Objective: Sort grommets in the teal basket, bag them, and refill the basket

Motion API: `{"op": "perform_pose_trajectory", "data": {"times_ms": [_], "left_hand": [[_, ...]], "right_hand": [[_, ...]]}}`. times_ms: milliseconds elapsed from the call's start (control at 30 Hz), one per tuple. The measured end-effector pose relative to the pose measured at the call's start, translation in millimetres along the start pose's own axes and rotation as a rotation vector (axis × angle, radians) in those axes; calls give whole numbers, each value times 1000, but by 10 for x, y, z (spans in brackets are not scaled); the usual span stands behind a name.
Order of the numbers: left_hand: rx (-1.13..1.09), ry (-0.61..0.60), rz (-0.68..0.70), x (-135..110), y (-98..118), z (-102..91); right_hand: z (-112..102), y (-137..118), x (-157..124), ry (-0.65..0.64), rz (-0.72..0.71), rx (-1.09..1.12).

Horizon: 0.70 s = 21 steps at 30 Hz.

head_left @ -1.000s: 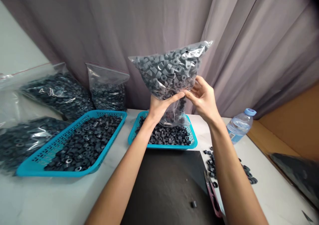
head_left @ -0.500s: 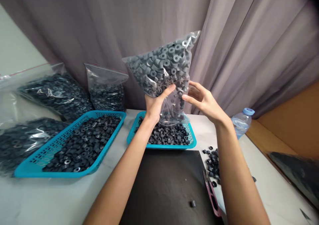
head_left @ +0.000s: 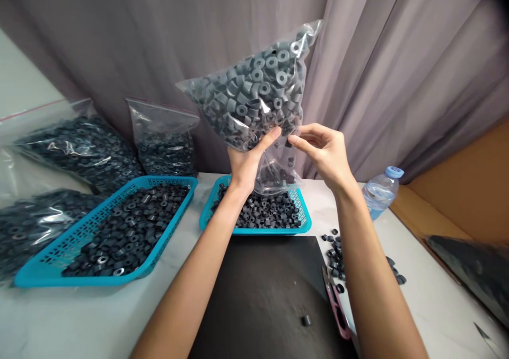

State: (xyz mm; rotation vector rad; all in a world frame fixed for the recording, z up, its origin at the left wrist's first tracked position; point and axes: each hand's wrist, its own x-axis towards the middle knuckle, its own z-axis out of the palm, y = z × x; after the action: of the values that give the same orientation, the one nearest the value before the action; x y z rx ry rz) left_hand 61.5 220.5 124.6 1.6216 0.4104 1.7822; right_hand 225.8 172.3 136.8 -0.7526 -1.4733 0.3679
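A clear plastic bag [head_left: 254,91] full of grey ring-shaped pieces is held up, tipped with its narrow mouth downward. My left hand [head_left: 246,163] grips it around the lower middle, thumb across the front. At its right edge my right hand [head_left: 324,144] pinches the plastic between thumb and fingers; some fingertips are hidden behind the bag. Several pieces sit in the bag's lower neck. Below the mouth stands a small blue basket [head_left: 203,218] holding dark ring pieces [head_left: 270,210], partly covered by my left forearm.
To the left are a larger blue basket [head_left: 79,281] of rings and filled bags [head_left: 79,141]. A black board [head_left: 262,290] lies in front, bearing one loose ring [head_left: 306,320] and pink-handled thread snips [head_left: 337,308]. Loose rings [head_left: 336,255] and a water bottle [head_left: 380,192] stand at right.
The bag has risen slightly and its filled part spreads further left. My right hand has moved up and left, closing its thumb and fingers on the bag's edge. Pieces have shifted in the neck.
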Motion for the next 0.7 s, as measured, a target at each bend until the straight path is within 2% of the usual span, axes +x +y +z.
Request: {"op": "perform_pose_trajectory", "data": {"times_ms": [100, 200, 400, 567, 700], "left_hand": [[-21, 46, 35, 21, 41, -19], [-20, 10, 43, 34, 92, -41], [89, -51, 62, 28, 150, -67], [131, -96, 53, 34, 232, -89], [74, -126, 90, 63, 323, -111]], "right_hand": [[5, -18, 8, 44, 36, -41], [15, -54, 13, 91, 53, -24], [5, -79, 16, 66, 108, 6], [-29, -213, 11, 80, 45, -47], [-23, -318, 8, 78, -37, -134]]}}
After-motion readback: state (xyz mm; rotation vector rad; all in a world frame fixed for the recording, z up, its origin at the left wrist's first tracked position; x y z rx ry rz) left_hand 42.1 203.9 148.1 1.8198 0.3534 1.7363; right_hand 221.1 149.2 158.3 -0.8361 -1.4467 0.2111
